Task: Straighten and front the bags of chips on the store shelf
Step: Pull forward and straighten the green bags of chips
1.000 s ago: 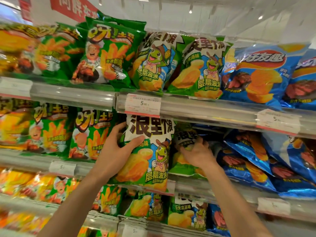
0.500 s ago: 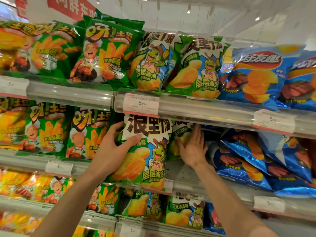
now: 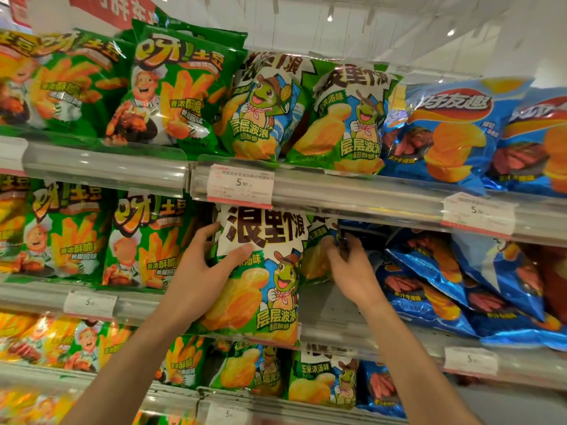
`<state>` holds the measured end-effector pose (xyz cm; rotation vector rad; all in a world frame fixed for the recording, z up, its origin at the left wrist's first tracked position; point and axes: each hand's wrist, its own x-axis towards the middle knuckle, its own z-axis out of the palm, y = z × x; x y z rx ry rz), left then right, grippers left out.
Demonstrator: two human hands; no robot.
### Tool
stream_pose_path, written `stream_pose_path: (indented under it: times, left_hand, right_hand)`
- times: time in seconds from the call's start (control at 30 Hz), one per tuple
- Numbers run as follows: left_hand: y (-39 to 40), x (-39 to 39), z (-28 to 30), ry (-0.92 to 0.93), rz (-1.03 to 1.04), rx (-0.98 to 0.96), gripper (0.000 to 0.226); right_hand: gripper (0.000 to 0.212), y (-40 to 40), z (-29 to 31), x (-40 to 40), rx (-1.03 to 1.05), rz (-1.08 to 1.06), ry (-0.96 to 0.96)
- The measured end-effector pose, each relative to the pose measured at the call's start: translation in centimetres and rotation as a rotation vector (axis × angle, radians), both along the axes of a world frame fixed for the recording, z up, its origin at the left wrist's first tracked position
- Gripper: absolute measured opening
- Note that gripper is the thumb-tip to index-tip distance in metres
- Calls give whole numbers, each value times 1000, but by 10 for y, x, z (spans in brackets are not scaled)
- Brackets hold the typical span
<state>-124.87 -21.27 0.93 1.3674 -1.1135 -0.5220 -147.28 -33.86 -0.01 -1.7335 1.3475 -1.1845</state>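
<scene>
Head view: left hand point(image 3: 196, 271) gripping the front bag of chips point(image 3: 260, 280) on the middle shelf point(image 3: 352, 329), thumb across its face, fingers point(image 3: 205, 237) wrapped round its left edge. Bag upright, bottom edge overhanging the shelf lip, just below the price tag point(image 3: 240, 186). Right of that bag, right hand point(image 3: 352, 271) reaching deeper, fingers curled on a second green bag point(image 3: 317, 253) standing farther back. Blue bags point(image 3: 454, 286) slumped right of that.
</scene>
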Motion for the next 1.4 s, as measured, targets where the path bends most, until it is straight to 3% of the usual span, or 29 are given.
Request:
stream_pose_path:
  times: [0.07, 0.17, 0.23, 0.37, 0.47, 0.57, 0.67, 0.83, 1.13, 1.3, 1.4]
  left_hand:
    - [-6, -13, -3, 12, -15, 11, 73]
    - [-19, -40, -7, -22, -46, 12, 70]
    - [-25, -54, -6, -82, -73, 0, 72]
    - [-24, -47, -4, -226, -50, -68, 80]
    - [-19, -28, -8, -324, 145, -212, 63]
    - [-21, -11, -19, -477, 316, -255, 64]
    - [-27, -4, -33, -482, 251, -116, 76]
    - [-32, 6, -46, -453, 98, -70, 87]
    - [-35, 30, -43, -464, -57, -23, 87]
    - [-33, 29, -45, -508, -6, -31, 86]
    - [-21, 32, -41, -554, 82, -118, 72]
  right_hand:
    - [48, 26, 8, -9, 14, 69, -65]
    - [46, 52, 8, -10, 102, 162, -209]
    - [38, 55, 3, -5, 142, 145, -298]
    - [42, 41, 10, -4, 88, 94, -366]
    - [49, 26, 14, -4, -19, 58, -252]
    - [62, 18, 8, 3, -121, -20, -124]
    - [80, 28, -8, 11, -201, -165, 41]
    - [106, 55, -41, 24, -276, -111, 242]
    - [105, 42, -44, 12, -234, -81, 329]
    - [103, 50, -39, 10, -177, -67, 292]
    - [87, 60, -32, -2, -157, -81, 211]
